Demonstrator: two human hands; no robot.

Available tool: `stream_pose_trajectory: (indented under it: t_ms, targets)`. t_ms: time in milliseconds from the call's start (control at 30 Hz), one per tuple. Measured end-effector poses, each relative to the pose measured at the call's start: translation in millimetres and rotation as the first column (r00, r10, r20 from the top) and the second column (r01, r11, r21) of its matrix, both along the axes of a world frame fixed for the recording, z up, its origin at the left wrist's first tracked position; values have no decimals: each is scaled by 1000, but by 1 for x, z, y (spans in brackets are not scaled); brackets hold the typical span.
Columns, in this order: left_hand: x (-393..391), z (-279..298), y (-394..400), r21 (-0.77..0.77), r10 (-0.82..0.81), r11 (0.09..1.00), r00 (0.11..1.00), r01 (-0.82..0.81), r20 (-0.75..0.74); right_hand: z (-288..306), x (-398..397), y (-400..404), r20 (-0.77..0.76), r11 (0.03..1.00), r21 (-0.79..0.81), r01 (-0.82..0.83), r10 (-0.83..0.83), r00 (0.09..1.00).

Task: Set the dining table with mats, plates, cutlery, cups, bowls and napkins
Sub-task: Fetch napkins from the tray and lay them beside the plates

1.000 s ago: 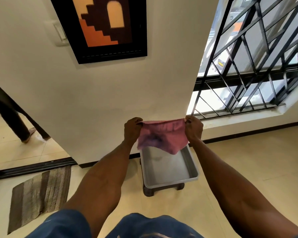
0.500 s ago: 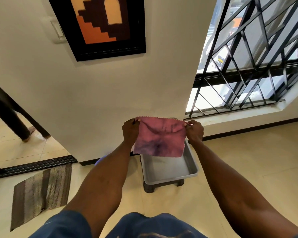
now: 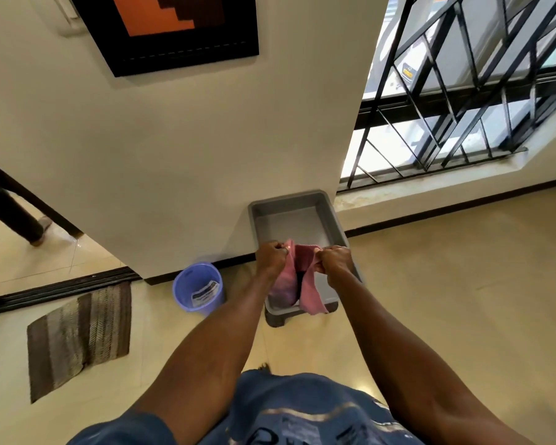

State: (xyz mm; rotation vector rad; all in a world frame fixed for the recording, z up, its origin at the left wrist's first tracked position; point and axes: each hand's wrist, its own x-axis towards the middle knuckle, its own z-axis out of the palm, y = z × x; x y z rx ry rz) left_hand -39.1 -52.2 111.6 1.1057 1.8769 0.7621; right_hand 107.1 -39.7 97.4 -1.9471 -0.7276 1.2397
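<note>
i am looking down at a pale tiled floor (image 3: 430, 300) beside a cream wall (image 3: 174, 155). at the far left a striped brown doormat (image 3: 79, 335) is lying flat on the floor, in front of a dark sliding-door track. just right of it a small purple bin (image 3: 199, 289) is standing upright against the wall, with a printed paper inside.

moving right, my left hand (image 3: 271, 259) is gripping one upper corner of a pink napkin (image 3: 304, 279), fingers curled tightly round the cloth. my right hand (image 3: 334, 263) is gripping the other upper corner in the same way, close beside the left, so the cloth is bunching and drooping in two folds between them. the napkin is hanging over the near end of a grey plastic tub (image 3: 260, 220), which is sitting raised on a dark base against the wall; the part of its inside that i can see is holding nothing else.

at the far right a barred window (image 3: 463, 101) is letting in daylight.

no dining bench, mats, plates, cutlery, cups or bowls are showing here, so i cannot tell how much is already laid. i am judging that this napkin is not yet placed and has to be carried to the bench.
</note>
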Motion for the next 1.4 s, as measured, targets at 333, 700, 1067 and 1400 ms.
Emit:
stream_pose_trajectory:
  t_ms: [333, 700, 1067, 1400]
  targets:
    - [17, 2, -21, 108, -106, 990, 987, 93, 119, -1, -5, -20, -205, 997, 74, 23, -7, 979]
    - [21, -5, -21, 169, -168, 974, 981, 151, 93, 6, -12, -31, -11, 971, 212, -115, 120, 993]
    - [19, -9, -11, 148, -125, 984, 982, 104, 144, 5, -18, -32, 54, 939, 261, -224, 217, 975]
    - [6, 0, 3, 216, -213, 960, 966, 179, 148, 13, -14, -21, -441, 995, 44, -88, 99, 892]
